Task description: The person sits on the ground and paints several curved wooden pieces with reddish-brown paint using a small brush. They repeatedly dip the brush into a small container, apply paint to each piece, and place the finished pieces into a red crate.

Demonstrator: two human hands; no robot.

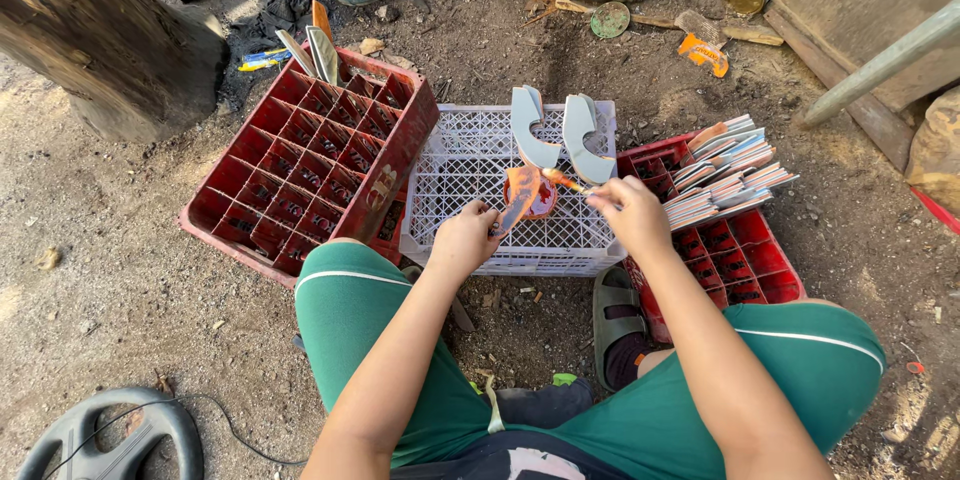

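The left hand (465,237) pinches the lower end of a curved blade (520,198) wet with orange paint, holding it over a small orange paint pot (543,202) that stands on the upturned white lattice crate (470,155). The right hand (630,212) has its grip pressed together around a thin brush (565,181), whose tip touches the blade's upper edge. Two unpainted grey curved blades (560,130) lean upright on the crate's far edge. A red compartment crate (310,160) lies just beside the white crate's left edge, holding a few blades at its far corner. Another red crate (745,260) at the right edge carries a stack of painted blades (730,175). All rest on the dirt floor (130,270).
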